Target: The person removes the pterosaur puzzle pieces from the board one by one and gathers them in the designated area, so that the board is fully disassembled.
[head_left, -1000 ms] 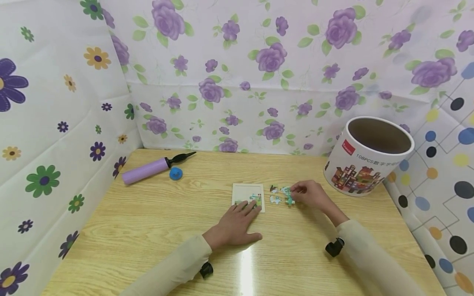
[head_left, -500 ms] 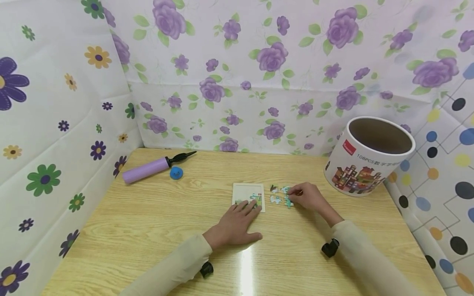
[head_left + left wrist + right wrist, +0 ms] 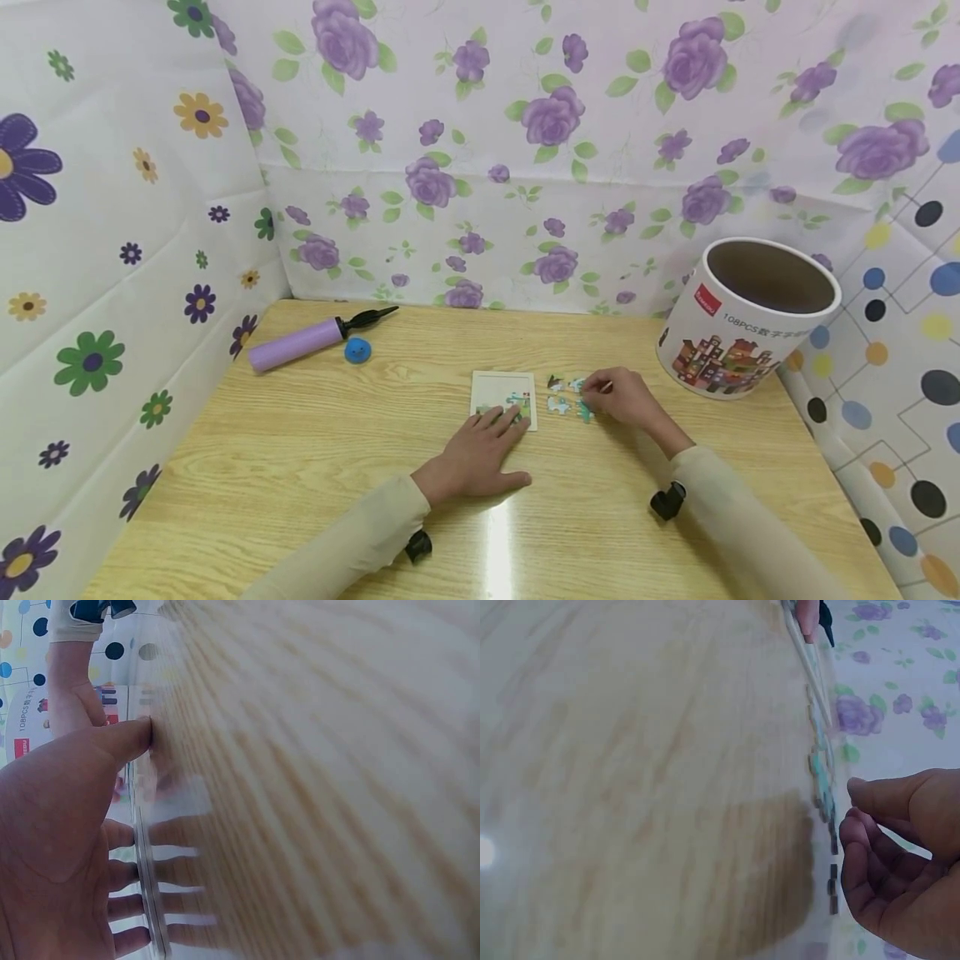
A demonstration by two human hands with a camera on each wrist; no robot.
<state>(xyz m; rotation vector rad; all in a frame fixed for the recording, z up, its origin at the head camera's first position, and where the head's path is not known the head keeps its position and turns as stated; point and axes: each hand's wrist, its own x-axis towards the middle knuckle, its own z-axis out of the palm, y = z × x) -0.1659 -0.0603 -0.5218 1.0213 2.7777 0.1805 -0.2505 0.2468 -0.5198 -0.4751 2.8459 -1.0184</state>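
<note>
My left hand (image 3: 480,458) lies palm down with fingers spread, its fingertips resting on the near part of a cream square puzzle tray (image 3: 486,385). A few coloured pieces show in the tray at its right side; the fingers hide others. Right of the tray lie loose jigsaw pieces: a brown-and-white one (image 3: 555,382), a pale blue one (image 3: 558,405) and a teal one (image 3: 584,411). My right hand (image 3: 621,395) is at the right edge of these pieces, fingers loosely bent. In the right wrist view its thumb (image 3: 889,796) and fingertips stand slightly apart, with nothing visible between them.
A large white printed bucket (image 3: 738,333) stands at the back right. At the back left lie a purple hand pump (image 3: 296,346) with a black nozzle and a small blue toy (image 3: 357,351). Patterned cloth walls surround the wooden table (image 3: 300,467) behind and at both sides.
My right hand has shifted slightly left, and the teal piece beside its fingertips has moved slightly left too. The left hand and the tray have stayed in place.
</note>
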